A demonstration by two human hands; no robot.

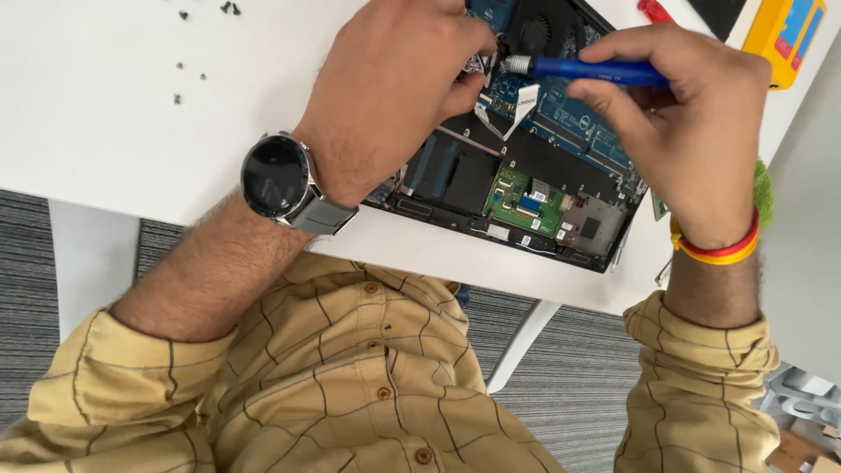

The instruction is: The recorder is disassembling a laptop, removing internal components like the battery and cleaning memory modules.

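Right hand grips a blue screwdriver, fingers wrapped round the handle, its metal tip pointing left over the board of an open laptop. Left hand is curled shut, fingertips pinched down next to the tip, just beside a white ribbon cable; whether it pinches anything, can't tell, the knuckles hide it. Laptop lies base-up on the white bench, bottom cover off, near the front edge.

Risks as I read them:
- Tip sits right over bare board. A slip would gouge traces or the ribbon cable.
- Left fingers crowd the tip, so a slip could jab them too.
- Loose screws lie unboxed on the bench, well apart from the laptop. A sleeve sweep could send them to the floor.
- Laptop close to bench edge; leaning on it could tip it off.

Count:
- 2 hands, 1 screwdriver, 1 laptop
- 1 fan, partly hidden
- about 6 loose screws visible, small, count not firm
- 1 watch on left wrist, 1 red-yellow band on right
- 1 yellow case at the far right corner, 1 red item beside it, kind unclear
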